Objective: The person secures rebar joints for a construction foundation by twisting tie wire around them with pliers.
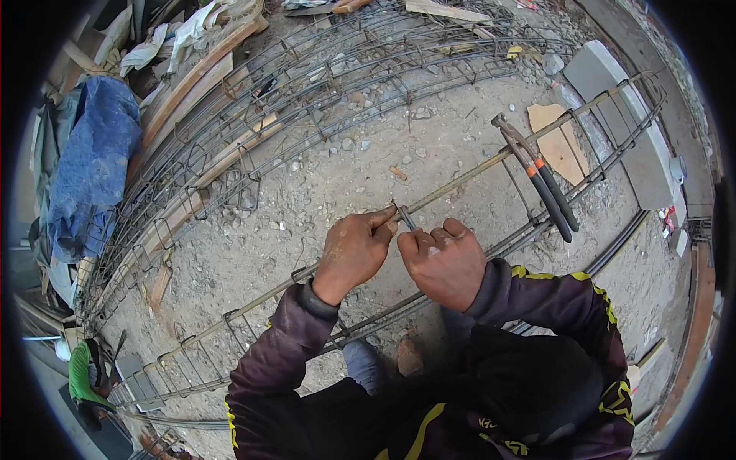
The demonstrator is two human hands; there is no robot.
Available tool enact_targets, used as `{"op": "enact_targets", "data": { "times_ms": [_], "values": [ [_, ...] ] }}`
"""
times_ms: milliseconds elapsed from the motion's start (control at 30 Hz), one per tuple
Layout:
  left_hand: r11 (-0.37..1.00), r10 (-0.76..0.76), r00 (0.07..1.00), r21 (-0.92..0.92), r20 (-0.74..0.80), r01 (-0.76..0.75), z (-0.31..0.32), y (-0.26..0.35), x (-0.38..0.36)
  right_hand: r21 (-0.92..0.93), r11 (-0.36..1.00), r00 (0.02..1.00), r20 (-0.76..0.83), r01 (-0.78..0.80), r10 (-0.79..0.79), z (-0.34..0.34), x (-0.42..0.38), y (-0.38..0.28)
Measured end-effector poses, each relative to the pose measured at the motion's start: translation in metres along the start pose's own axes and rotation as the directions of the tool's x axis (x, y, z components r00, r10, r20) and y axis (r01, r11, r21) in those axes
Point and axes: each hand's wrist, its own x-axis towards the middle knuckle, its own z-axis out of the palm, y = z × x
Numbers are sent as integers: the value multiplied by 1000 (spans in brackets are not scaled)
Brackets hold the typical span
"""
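Note:
A long rebar cage [460, 182] runs diagonally in front of me, from lower left to upper right. My left hand [356, 251] is closed around its upper bar near a stirrup, with thumb and fingertips at the joint. My right hand [443, 262] is closed on a short metal rod [406, 218], whose tip meets the same joint beside my left fingertips. Pincers with black and orange handles [546, 186] lie across the cage to the right, jaws pointing up and left.
More rebar cages [307, 92] fill the ground beyond. A blue tarp [96, 153] hangs at the left, near a person in green [83, 376]. A piece of board [556, 142] and a grey block [621, 123] lie at the right. A stone [409, 356] is near my feet.

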Motion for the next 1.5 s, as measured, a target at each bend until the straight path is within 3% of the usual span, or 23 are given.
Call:
{"op": "enact_targets", "data": {
  "times_ms": [100,200,400,600,733,833,933,1133,1267,1333,1500],
  "values": [
    [995,97,994,-26,-42,-98,12,-16,2,32,999,1000,21,-4,4,4,0,1],
    [947,18,1000,-321,-16,-23,18,-20,6,39,999,999,-1,35,-35,3,2,3],
    [881,-104,994,-468,-42,72,19,-14,4,59,986,986,52,153,-157,-10,11,16],
    [891,-99,993,-451,-67,59,21,-17,5,36,981,980,48,190,-192,-12,7,1],
    [933,-141,986,-345,-89,103,19,-14,6,-24,991,991,-4,134,-134,-7,5,0],
    [960,-13,996,-279,-85,-11,16,-19,10,-1,987,984,81,161,-160,-20,12,9],
    [961,-16,998,-277,-55,0,13,-19,14,-43,977,975,75,211,-207,-18,15,5],
    [800,-67,995,-592,76,99,7,-17,13,-40,968,965,101,249,-244,-23,34,6],
    [916,24,1000,-400,20,-14,7,-21,15,-15,963,951,162,268,-262,-31,38,25],
    [961,70,998,-270,8,-65,10,-25,20,-38,958,953,119,283,-277,-28,33,23],
    [937,-28,993,-341,118,67,-4,-9,19,-57,956,956,88,286,-281,-25,22,15]
  ]
}}
